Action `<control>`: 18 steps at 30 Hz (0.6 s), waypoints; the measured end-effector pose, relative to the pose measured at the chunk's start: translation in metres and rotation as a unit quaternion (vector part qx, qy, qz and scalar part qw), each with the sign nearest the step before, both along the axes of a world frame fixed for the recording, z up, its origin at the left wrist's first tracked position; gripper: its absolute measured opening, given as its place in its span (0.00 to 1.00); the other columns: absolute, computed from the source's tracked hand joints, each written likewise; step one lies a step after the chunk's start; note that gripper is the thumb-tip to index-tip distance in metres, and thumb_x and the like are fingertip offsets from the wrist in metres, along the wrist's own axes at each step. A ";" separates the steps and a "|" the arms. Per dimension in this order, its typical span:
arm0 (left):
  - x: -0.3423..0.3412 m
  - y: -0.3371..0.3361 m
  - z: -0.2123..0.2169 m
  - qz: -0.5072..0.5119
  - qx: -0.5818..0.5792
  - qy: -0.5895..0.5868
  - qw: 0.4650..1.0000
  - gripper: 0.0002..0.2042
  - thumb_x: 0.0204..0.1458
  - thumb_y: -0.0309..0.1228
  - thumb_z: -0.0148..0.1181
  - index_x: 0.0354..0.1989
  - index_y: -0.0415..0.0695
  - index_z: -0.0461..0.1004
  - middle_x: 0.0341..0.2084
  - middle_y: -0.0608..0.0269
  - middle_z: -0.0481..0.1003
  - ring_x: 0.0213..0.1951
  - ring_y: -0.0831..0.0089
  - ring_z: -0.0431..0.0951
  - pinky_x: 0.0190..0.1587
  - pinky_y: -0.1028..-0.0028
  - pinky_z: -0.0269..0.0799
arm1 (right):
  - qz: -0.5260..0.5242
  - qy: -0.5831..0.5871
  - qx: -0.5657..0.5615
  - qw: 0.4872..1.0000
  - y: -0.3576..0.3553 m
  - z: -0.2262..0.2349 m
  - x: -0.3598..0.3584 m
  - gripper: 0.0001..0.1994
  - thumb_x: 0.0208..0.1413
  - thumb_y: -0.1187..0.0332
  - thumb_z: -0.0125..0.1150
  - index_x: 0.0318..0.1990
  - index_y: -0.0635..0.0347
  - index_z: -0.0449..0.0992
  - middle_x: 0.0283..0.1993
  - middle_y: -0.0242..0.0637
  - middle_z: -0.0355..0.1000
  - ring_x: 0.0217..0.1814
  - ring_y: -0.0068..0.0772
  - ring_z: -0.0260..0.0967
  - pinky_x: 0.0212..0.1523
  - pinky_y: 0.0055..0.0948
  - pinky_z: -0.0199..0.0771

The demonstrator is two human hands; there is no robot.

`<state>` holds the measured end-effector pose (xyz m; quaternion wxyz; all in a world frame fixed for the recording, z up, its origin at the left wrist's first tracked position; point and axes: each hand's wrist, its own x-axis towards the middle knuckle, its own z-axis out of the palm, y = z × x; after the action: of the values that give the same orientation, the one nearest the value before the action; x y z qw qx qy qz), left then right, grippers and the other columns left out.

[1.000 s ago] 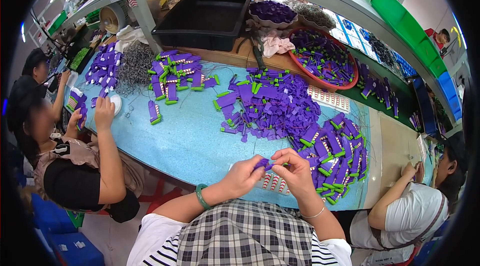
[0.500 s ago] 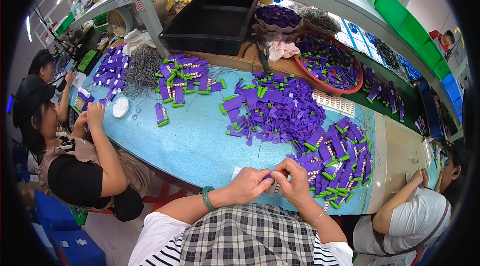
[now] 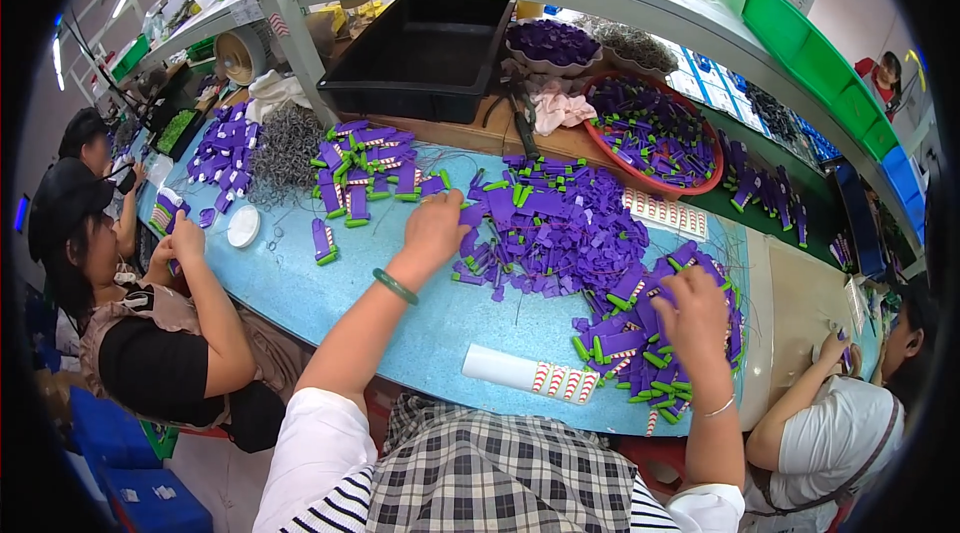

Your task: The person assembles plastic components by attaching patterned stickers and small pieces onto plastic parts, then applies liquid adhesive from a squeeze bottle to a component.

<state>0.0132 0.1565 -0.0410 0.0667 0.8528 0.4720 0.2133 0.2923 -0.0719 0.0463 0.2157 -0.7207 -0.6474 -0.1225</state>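
Okay, hands just split, so that shared pinch looks done: left hand (image 3: 432, 233) at a flat purple piece (image 3: 470, 216), grip unclear; right hand (image 3: 697, 318) spread loosely over green-tipped purple strips (image 3: 622, 341).

The left hand (image 3: 432, 230) is at the nine o'clock edge of the loose purple parts (image 3: 585, 238), fingers by a purple piece (image 3: 470, 217). At four, the right hand (image 3: 697, 325) is over purple-and-green pieces (image 3: 622, 342). A red-striped sheet (image 3: 497, 367) lies on the worktop (image 3: 290, 263) at five; a red basket (image 3: 655, 185) sits at two.
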 end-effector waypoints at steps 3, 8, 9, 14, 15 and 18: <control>-0.001 0.005 -0.003 -0.007 -0.038 -0.004 0.999 0.17 0.41 0.28 0.66 0.40 0.40 0.68 0.35 0.49 0.73 0.42 0.51 0.73 0.40 0.58 0.71 | 0.148 0.086 -0.072 0.983 -0.014 -0.034 -0.028 0.13 0.35 0.68 0.69 0.32 0.57 0.76 0.33 0.37 0.69 0.37 0.42 0.67 0.37 0.38 0.67; -0.012 -0.011 -0.008 -0.023 -0.110 -0.054 0.992 0.11 0.46 0.25 0.60 0.38 0.38 0.68 0.34 0.47 0.72 0.38 0.50 0.74 0.38 0.59 0.70 | 0.177 0.024 -0.179 0.968 -0.030 -0.080 -0.093 0.13 0.39 0.64 0.68 0.34 0.54 0.76 0.31 0.31 0.67 0.37 0.35 0.64 0.35 0.35 0.61; -0.013 -0.021 -0.003 -0.043 -0.068 -0.131 0.988 0.09 0.48 0.25 0.57 0.37 0.37 0.67 0.33 0.47 0.72 0.36 0.49 0.73 0.37 0.61 0.70 | 0.175 0.027 -0.180 0.968 -0.029 -0.084 -0.097 0.13 0.39 0.64 0.68 0.34 0.54 0.76 0.31 0.31 0.67 0.37 0.35 0.64 0.35 0.35 0.61; -0.018 -0.114 0.038 -0.111 -0.308 -0.474 0.817 0.06 0.58 0.24 0.46 0.40 0.36 0.66 0.30 0.58 0.72 0.31 0.74 0.74 0.32 0.75 0.73 | 0.191 0.087 -0.123 0.970 -0.025 -0.096 -0.103 0.10 0.41 0.67 0.66 0.34 0.52 0.77 0.33 0.30 0.67 0.37 0.34 0.63 0.36 0.34 0.60; -0.017 -0.133 0.035 -0.124 -0.377 -0.514 0.761 0.06 0.59 0.25 0.45 0.42 0.36 0.65 0.30 0.60 0.73 0.32 0.78 0.74 0.32 0.76 0.74 | 0.192 0.108 -0.117 0.968 -0.023 -0.096 -0.105 0.07 0.42 0.68 0.64 0.32 0.52 0.77 0.33 0.28 0.68 0.37 0.33 0.63 0.36 0.33 0.59; -0.011 -0.165 0.007 -0.148 -0.499 -0.473 0.710 0.08 0.59 0.25 0.45 0.45 0.37 0.64 0.32 0.61 0.71 0.35 0.76 0.73 0.33 0.77 0.75 | 0.203 0.129 -0.081 0.967 -0.020 -0.101 -0.108 0.05 0.43 0.69 0.64 0.29 0.51 0.76 0.32 0.28 0.68 0.37 0.33 0.63 0.36 0.33 0.59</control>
<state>0.0027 -0.0083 -0.0342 0.7282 0.5413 0.2844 0.3097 0.1843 -0.0923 -0.0543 0.2586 -0.5992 -0.7544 0.0701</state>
